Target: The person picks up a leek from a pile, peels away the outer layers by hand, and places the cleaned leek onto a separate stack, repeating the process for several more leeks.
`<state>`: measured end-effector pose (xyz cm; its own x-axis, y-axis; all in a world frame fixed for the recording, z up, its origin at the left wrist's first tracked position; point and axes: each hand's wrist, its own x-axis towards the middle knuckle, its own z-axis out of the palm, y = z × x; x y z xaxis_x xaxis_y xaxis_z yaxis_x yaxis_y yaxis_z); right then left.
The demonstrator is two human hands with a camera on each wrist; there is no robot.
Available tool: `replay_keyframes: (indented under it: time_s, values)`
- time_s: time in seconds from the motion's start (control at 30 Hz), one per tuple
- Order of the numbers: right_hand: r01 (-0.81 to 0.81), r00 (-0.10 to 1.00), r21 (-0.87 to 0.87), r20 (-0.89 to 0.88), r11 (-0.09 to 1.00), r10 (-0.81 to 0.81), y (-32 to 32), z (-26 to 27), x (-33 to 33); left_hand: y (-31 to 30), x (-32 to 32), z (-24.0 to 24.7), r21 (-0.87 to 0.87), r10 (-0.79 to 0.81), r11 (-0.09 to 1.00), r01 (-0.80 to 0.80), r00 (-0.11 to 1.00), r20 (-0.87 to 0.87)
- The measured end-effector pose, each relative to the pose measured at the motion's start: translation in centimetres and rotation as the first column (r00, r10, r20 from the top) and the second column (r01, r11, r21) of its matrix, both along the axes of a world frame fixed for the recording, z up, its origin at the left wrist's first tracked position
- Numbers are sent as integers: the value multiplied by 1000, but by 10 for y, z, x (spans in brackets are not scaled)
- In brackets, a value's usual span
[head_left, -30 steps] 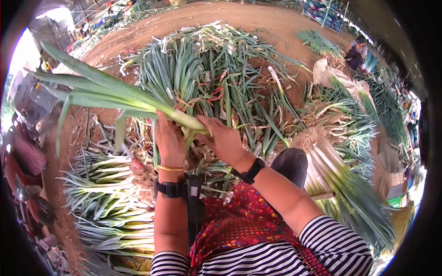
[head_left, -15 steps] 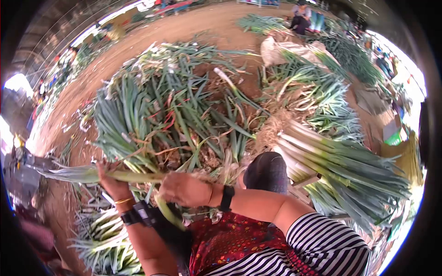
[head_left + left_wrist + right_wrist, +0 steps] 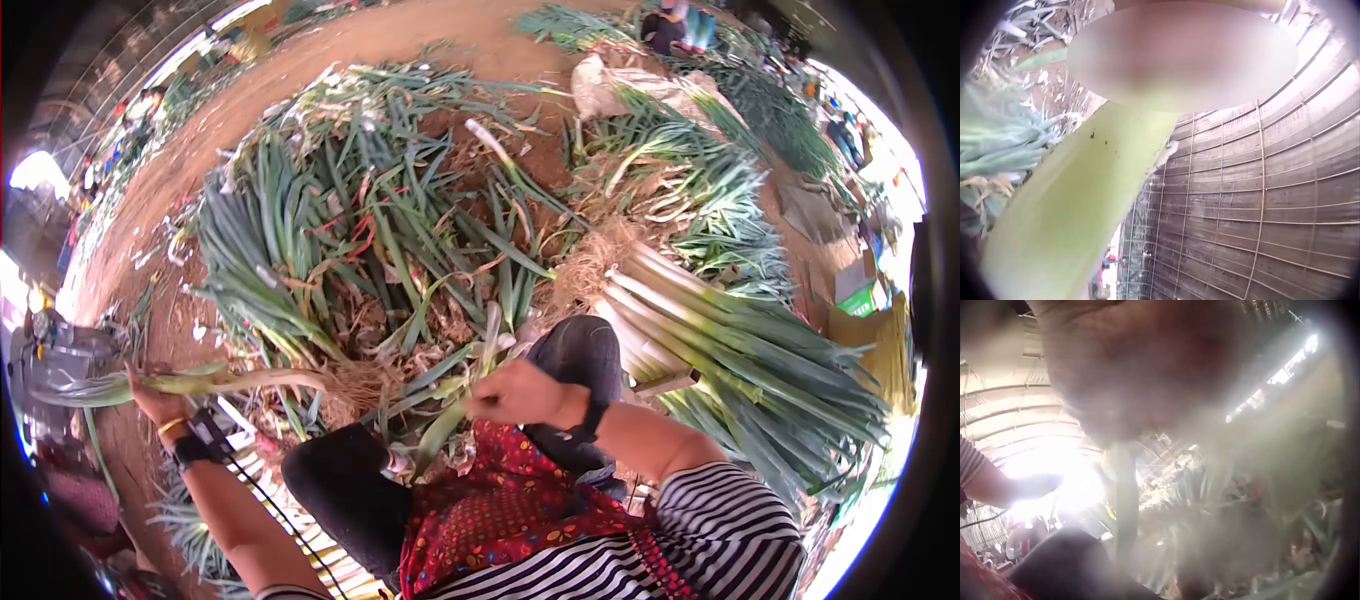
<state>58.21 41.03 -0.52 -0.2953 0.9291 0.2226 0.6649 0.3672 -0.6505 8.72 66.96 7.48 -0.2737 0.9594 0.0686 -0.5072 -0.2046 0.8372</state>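
Holding a leek (image 3: pixel 275 380) with the left hand (image 3: pixel 158 398) in the lower left of the head frame, nearly level, roots (image 3: pixel 360 392) toward the right hand (image 3: pixel 520 393), and with this one, near the centre, pinching a leaf strip (image 3: pixel 438 436)

The person (image 3: pixel 243 530) is wearing a short-sleeved shirt (image 3: pixel 740 525) with black and white stripes, a red apron (image 3: pixel 490 505) scattered with small coloured motifs, and dark trousers (image 3: pixel 345 500). Black straps (image 3: pixel 592 413) are circling both wrists, a thin yellow bracelet (image 3: pixel 172 424) is sitting beside the left one, and a thin dark cable (image 3: pixel 285 518) is running along that arm.
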Motion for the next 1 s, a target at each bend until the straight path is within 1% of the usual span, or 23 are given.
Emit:
replay_keyframes:
  time_s: [0.03,0.07,0.1,0.17,0.2,0.23,0.3,0.37,0.4,0.43,0.47,0.5,0.53,0.57,0.6,0.63,0.67,0.7,0.77,0.8,0.83,0.87,1.0]
  values:
    - [29,999,-29,30,999,-29,-1,-5,9,-17,2,20,-39,8,999,-8,1000,13]
    - [-55,993,-49,105,997,60,2,-10,13,-36,11,28,-51,122,991,-124,992,-30]
    - [-147,973,-70,171,987,157,8,-15,12,-56,50,52,-59,241,968,-246,967,-81]
    - [-87,937,163,348,983,25,23,-6,-10,-42,19,35,30,233,972,-232,972,-21]
    - [-65,965,196,262,978,11,37,1,-23,-46,27,37,26,214,977,-213,974,-70]
    - [-35,984,228,181,973,-7,54,13,-36,-53,51,37,22,189,982,-188,976,-109]
    - [9,997,460,62,888,-43,76,45,-70,-65,85,33,64,-23,998,21,999,31]
    - [27,1000,511,-16,859,-22,95,61,-102,-78,122,29,115,-150,984,139,984,95]
    - [87,994,600,-1,795,-107,105,61,-118,-85,140,26,118,-146,984,135,984,97]
    - [81,995,603,3,793,-104,111,62,-124,-93,157,24,93,-160,985,146,974,158]
    - [44,990,465,96,884,-100,116,63,-129,-98,167,22,68,-170,985,159,961,218]
    - [19,979,311,186,950,-80,120,62,-132,-102,171,19,70,-165,986,153,961,221]
    - [-20,983,426,172,905,-59,123,58,-130,-104,172,16,92,-210,977,193,942,261]
    - [-27,983,423,173,906,-52,123,55,-128,-107,173,13,115,-256,966,232,919,298]
    - [-53,990,417,141,907,-7,121,54,-126,-109,173,10,132,-280,959,251,915,291]
    - [-78,993,409,109,909,36,119,52,-125,-110,174,8,125,-273,961,246,915,296]
    - [-63,997,414,64,908,40,119,52,-124,-112,176,7,141,-299,953,268,907,296]
    - [-69,997,409,69,910,44,117,51,-123,-113,179,6,159,-326,944,290,898,295]
    - [-48,998,379,-11,924,56,114,51,-122,-112,183,4,154,-309,949,275,905,291]
    - [-53,998,377,-10,925,62,115,47,-121,-112,183,3,177,-346,936,305,891,294]
    - [-17,999,404,-38,915,35,117,40,-122,-110,183,2,199,-383,920,336,876,293]
    - [22,998,428,-68,903,8,118,36,-122,-110,183,1,187,-381,922,340,886,265]
    - [29,996,367,-88,930,4,115,41,-118,-112,187,4,236,-449,886,399,864,227]
